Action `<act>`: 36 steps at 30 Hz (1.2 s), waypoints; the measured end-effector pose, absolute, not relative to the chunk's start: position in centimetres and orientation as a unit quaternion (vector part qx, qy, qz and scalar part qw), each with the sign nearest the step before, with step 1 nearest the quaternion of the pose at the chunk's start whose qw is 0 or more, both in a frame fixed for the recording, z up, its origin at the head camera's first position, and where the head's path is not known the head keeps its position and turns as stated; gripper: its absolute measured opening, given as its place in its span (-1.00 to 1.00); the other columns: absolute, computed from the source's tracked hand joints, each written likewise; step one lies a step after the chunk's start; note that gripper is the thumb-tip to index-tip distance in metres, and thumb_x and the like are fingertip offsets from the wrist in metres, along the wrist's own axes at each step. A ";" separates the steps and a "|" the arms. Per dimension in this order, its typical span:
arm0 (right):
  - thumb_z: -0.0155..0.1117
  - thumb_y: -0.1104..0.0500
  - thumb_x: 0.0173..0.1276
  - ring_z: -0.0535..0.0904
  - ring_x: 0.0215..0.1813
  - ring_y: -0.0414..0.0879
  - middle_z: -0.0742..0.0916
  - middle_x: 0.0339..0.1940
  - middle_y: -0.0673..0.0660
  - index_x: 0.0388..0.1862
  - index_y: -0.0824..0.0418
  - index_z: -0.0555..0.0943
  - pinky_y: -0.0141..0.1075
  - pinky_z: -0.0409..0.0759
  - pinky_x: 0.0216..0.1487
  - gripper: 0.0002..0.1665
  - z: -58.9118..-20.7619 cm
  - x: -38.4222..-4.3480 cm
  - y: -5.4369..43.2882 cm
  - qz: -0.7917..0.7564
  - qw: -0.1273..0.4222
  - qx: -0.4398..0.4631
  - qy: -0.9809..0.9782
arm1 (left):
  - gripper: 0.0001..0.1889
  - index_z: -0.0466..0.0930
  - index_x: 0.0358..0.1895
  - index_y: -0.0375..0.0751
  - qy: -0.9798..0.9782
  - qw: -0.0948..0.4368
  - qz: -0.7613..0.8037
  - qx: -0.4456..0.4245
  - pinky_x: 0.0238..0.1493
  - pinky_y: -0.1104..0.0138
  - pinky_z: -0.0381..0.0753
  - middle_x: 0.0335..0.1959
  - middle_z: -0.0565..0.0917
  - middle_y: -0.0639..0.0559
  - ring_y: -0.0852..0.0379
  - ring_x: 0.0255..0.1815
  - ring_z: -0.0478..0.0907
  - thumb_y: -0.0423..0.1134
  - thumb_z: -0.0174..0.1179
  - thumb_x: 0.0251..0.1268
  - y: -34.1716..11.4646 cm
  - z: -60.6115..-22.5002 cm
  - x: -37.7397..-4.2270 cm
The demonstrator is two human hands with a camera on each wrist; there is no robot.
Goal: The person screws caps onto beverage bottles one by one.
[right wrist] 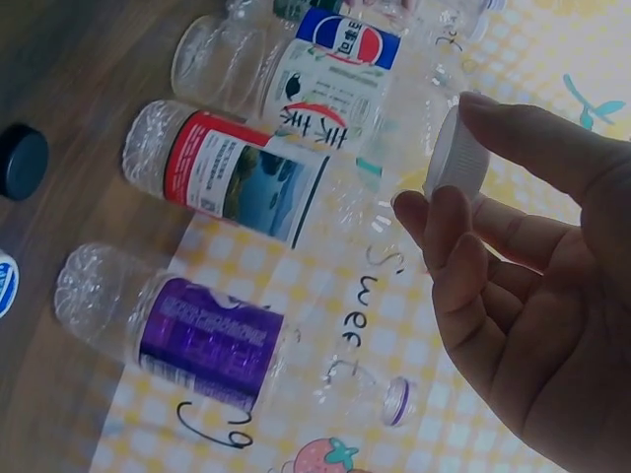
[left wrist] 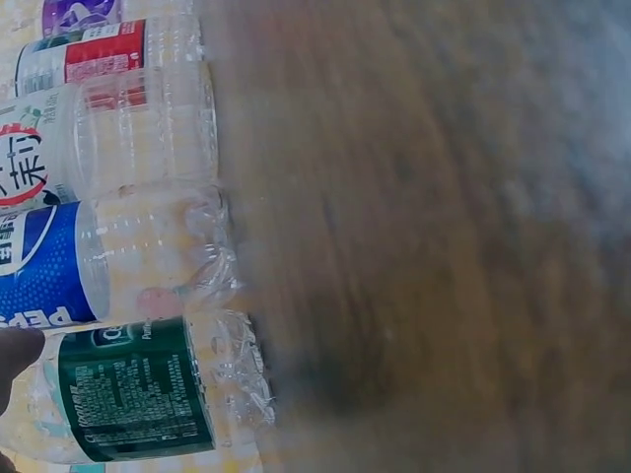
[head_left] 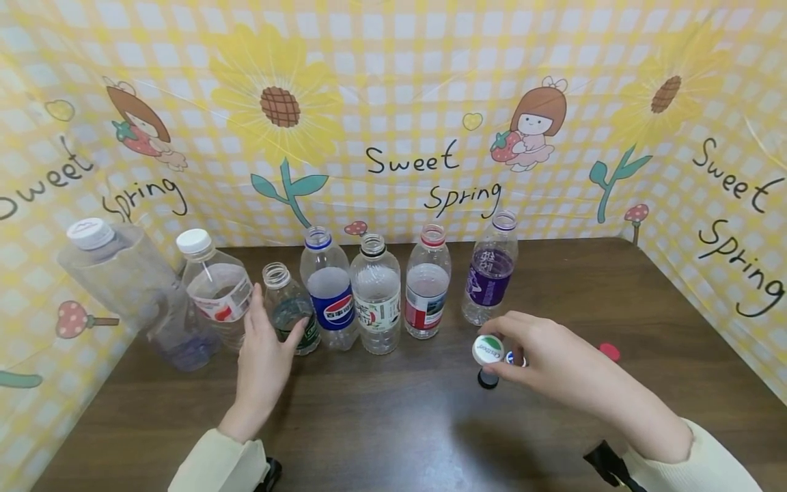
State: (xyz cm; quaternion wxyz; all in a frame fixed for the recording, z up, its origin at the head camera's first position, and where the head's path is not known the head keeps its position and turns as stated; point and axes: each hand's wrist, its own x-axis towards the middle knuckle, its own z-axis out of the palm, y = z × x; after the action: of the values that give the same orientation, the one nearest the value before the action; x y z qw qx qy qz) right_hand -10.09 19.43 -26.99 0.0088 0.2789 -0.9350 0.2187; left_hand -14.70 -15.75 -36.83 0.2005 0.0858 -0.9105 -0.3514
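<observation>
In the head view, my left hand (head_left: 266,362) is at the small green-labelled plastic bottle (head_left: 292,307), its thumb in front of the label and its fingers spread on the left side. This bottle has no cap on; its green label (left wrist: 133,389) faces the left wrist view, with the thumb tip near its upper edge. My right hand (head_left: 541,352) pinches a white bottle cap (head_left: 488,349) with green print between thumb and fingertips, raised over the table. Just under it lie a black cap (head_left: 488,378) and a blue-and-white cap (head_left: 510,358).
Capless bottles stand to the right: a Pepsi bottle (head_left: 333,301), a white-labelled bottle (head_left: 376,307), a red-labelled bottle (head_left: 427,294) and a purple-labelled bottle (head_left: 490,277). At left are a white-capped bottle (head_left: 215,287) and a large bottle (head_left: 123,273). A red cap (head_left: 609,352) lies right.
</observation>
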 end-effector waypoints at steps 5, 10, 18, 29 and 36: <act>0.43 0.08 0.16 0.46 -0.36 -0.40 0.65 -0.26 -0.12 -0.06 0.05 0.58 -0.50 0.47 -0.41 -0.64 -26.7 -9.6 18.9 0.213 0.012 0.282 -0.936 | -0.06 -0.28 0.53 -0.23 -0.916 0.176 -0.349 0.094 0.21 -0.26 0.34 0.36 0.21 -0.48 -0.47 0.27 0.30 -0.16 0.22 0.29 -15.8 -36.9 -14.8; 0.42 0.07 0.17 0.39 -0.42 -0.45 0.60 -0.31 -0.14 -0.07 0.02 0.57 -0.52 0.43 -0.44 -0.65 -26.3 -9.1 18.5 0.215 0.010 0.298 -0.930 | -0.07 -0.24 0.53 -0.24 -0.915 0.186 -0.347 0.090 0.20 -0.27 0.34 0.35 0.22 -0.48 -0.48 0.25 0.31 -0.16 0.22 0.29 -15.9 -37.1 -14.9; 0.41 0.05 0.19 0.38 -0.43 -0.44 0.59 -0.32 -0.17 -0.08 0.00 0.57 -0.53 0.42 -0.46 -0.67 -26.0 -8.6 18.2 0.214 0.023 0.309 -0.926 | -0.09 -0.21 0.52 -0.23 -0.913 0.179 -0.354 0.097 0.21 -0.27 0.34 0.38 0.20 -0.46 -0.47 0.28 0.29 -0.13 0.22 0.29 -16.1 -36.9 -14.7; 0.40 -0.02 0.18 0.38 -0.45 -0.47 0.58 -0.36 -0.19 -0.10 -0.01 0.56 -0.52 0.40 -0.48 -0.66 -25.7 -8.5 18.1 0.216 0.027 0.290 -0.932 | -0.07 -0.20 0.52 -0.24 -0.912 0.181 -0.353 0.102 0.14 -0.27 0.40 0.36 0.24 -0.43 -0.45 0.27 0.34 -0.12 0.24 0.27 -16.5 -36.6 -13.4; 0.44 0.01 0.14 0.42 -0.43 -0.43 0.60 -0.37 -0.18 -0.09 0.02 0.57 -0.51 0.42 -0.45 -0.64 -25.5 -8.8 18.2 0.215 0.034 0.278 -0.936 | -0.10 -0.07 0.48 -0.28 -0.903 0.243 -0.347 0.074 0.02 -0.29 0.46 0.26 0.34 -0.40 -0.40 0.18 0.43 -0.17 0.30 0.21 -15.8 -36.6 -11.9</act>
State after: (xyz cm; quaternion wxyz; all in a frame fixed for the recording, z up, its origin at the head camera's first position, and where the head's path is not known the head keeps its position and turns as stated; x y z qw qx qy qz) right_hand -8.76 18.16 -25.45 0.0340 0.2780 -0.9355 0.2154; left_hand -11.91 -15.81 -36.57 0.2431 0.0745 -0.9026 -0.3475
